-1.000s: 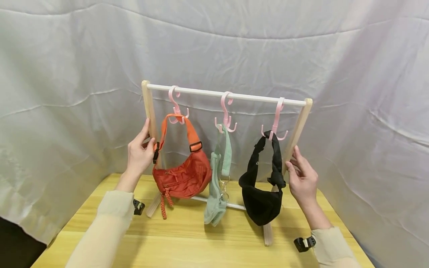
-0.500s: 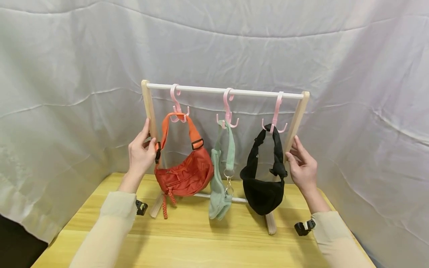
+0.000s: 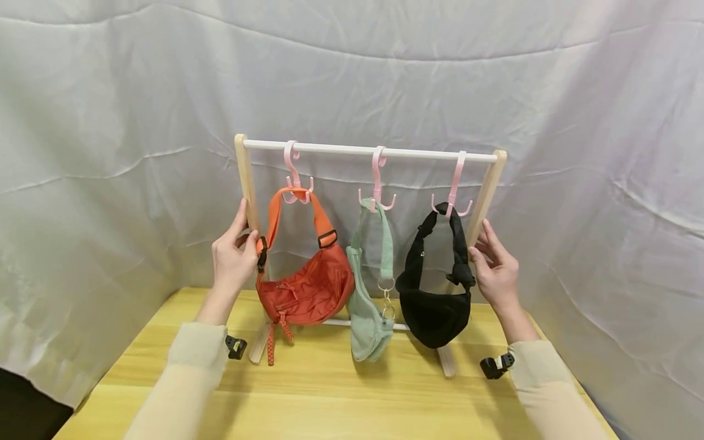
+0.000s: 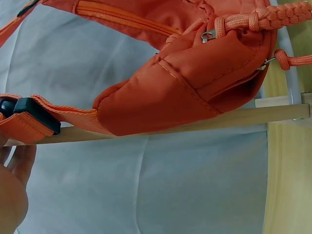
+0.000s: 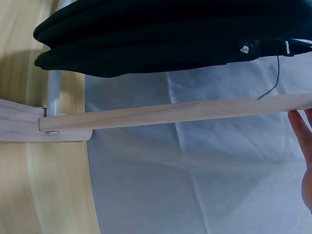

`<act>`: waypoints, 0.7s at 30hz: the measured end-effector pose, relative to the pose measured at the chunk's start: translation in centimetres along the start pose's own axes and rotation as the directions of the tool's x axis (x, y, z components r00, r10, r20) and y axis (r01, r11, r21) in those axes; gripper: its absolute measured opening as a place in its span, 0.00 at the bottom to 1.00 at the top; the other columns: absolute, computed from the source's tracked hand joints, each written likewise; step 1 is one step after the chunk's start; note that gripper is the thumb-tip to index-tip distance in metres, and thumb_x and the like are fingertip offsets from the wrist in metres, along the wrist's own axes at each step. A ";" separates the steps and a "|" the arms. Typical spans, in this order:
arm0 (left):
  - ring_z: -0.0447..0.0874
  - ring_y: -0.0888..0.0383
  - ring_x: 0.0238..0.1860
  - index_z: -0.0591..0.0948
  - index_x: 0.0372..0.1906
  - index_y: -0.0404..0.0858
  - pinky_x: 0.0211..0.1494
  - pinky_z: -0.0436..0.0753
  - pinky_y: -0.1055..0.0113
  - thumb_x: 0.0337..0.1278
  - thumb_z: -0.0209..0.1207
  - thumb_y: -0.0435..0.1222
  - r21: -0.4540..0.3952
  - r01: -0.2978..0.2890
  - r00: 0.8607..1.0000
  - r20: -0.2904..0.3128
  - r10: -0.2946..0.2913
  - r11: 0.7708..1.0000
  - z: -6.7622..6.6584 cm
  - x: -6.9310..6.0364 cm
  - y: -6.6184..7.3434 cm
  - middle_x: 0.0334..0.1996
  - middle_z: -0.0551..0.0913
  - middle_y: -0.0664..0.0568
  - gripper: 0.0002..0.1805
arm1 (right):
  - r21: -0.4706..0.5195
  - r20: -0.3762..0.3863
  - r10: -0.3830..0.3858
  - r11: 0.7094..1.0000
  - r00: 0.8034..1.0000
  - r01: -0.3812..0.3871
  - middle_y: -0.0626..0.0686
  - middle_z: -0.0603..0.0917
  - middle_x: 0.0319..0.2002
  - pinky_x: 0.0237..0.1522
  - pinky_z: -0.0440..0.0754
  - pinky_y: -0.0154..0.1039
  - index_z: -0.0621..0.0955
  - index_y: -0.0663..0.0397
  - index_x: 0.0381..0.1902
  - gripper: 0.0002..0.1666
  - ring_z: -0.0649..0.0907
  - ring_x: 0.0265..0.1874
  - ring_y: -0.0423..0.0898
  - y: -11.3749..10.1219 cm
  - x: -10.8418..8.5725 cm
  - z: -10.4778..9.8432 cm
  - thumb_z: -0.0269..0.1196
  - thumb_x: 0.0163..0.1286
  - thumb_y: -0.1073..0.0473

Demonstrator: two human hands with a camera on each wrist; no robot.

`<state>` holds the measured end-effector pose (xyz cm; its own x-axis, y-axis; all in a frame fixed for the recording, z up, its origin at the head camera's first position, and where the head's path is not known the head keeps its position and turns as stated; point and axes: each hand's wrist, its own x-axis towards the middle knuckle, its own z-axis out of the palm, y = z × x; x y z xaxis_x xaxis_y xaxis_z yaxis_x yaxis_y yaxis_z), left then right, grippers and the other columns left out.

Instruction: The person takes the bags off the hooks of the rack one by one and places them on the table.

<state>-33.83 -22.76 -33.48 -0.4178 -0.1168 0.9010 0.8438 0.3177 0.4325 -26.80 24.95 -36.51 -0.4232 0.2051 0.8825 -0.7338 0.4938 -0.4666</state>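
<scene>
In the head view a small wooden rack [image 3: 489, 183] with a white top bar stands on the table. My left hand [image 3: 233, 253] pinches its left post between thumb and fingers, close to the red bag's buckle. My right hand [image 3: 497, 269] grips the right post, beside the black bag. Three pink hooks hang from the bar. A red bag [image 3: 308, 293] with an orange strap hangs at left, a mint green bag [image 3: 368, 333] in the middle, a black bag [image 3: 434, 318] at right. In the right wrist view fingertips [image 5: 297, 119] touch the post [image 5: 170, 112].
The rack stands on a wood-grain table [image 3: 308, 403]. Pale grey cloth [image 3: 352, 73] hangs behind and on both sides. A lower white bar [image 3: 341, 322] joins the rack's feet behind the bags. Both wrists wear a small black camera.
The rack's right side has shifted away from me, with my right hand on its post. The bags have swayed, and the mint green one has turned and swung rightward. Both hands keep their hold.
</scene>
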 end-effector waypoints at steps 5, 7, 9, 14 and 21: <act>0.86 0.33 0.51 0.72 0.71 0.25 0.52 0.85 0.75 0.56 0.58 0.10 0.011 0.004 1.000 0.007 -0.004 1.000 0.0 0.0 0.1 0.57 0.82 0.27 0.35 | -0.014 -0.003 -0.006 1.000 1.000 0.006 0.36 0.85 0.53 0.48 0.83 0.23 0.74 0.61 0.73 0.40 0.86 0.47 0.30 0.3 -0.1 0.1 0.62 0.64 0.86; 0.86 0.33 0.51 0.72 0.71 0.26 0.52 0.87 0.70 0.57 0.58 0.11 0.025 0.004 1.000 0.018 -0.004 1.000 0.1 -0.1 0.0 0.59 0.81 0.28 0.34 | -0.013 -0.008 -0.003 1.000 1.000 0.003 0.36 0.85 0.52 0.49 0.82 0.23 0.73 0.62 0.73 0.40 0.86 0.47 0.30 0.2 -0.3 0.0 0.61 0.64 0.86; 0.86 0.34 0.52 0.72 0.72 0.26 0.52 0.88 0.65 0.58 0.59 0.12 0.035 0.006 1.000 0.029 -0.007 0.999 0.2 -0.3 0.1 0.62 0.80 0.30 0.34 | -0.011 -0.011 0.001 1.000 1.000 -0.001 0.37 0.85 0.53 0.50 0.82 0.23 0.73 0.61 0.73 0.40 0.86 0.48 0.30 0.1 -0.5 -0.2 0.60 0.65 0.87; 0.86 0.33 0.52 0.72 0.71 0.26 0.52 0.88 0.63 0.58 0.59 0.12 0.024 0.011 0.999 0.036 -0.012 1.000 0.1 -0.4 -0.1 0.63 0.79 0.30 0.34 | 0.001 0.006 -0.013 1.000 1.000 0.013 0.43 0.85 0.55 0.50 0.82 0.24 0.72 0.62 0.74 0.41 0.86 0.50 0.31 -0.3 -0.7 -0.2 0.59 0.65 0.87; 0.87 0.33 0.51 0.72 0.72 0.26 0.51 0.88 0.66 0.60 0.59 0.13 0.020 0.007 1.000 0.030 -0.008 1.000 0.2 -0.3 -2.0 0.63 0.79 0.30 0.33 | -0.011 0.008 0.015 1.000 1.000 -0.015 0.43 0.85 0.55 0.50 0.82 0.24 0.72 0.61 0.74 0.39 0.85 0.51 0.30 -1.1 -0.5 0.3 0.58 0.67 0.86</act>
<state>-35.43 -23.15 -34.64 -0.4342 -0.0912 0.8962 0.8339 0.3355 0.4382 -25.94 24.05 -36.42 -0.4389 0.2056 0.8747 -0.7211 0.5003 -0.4794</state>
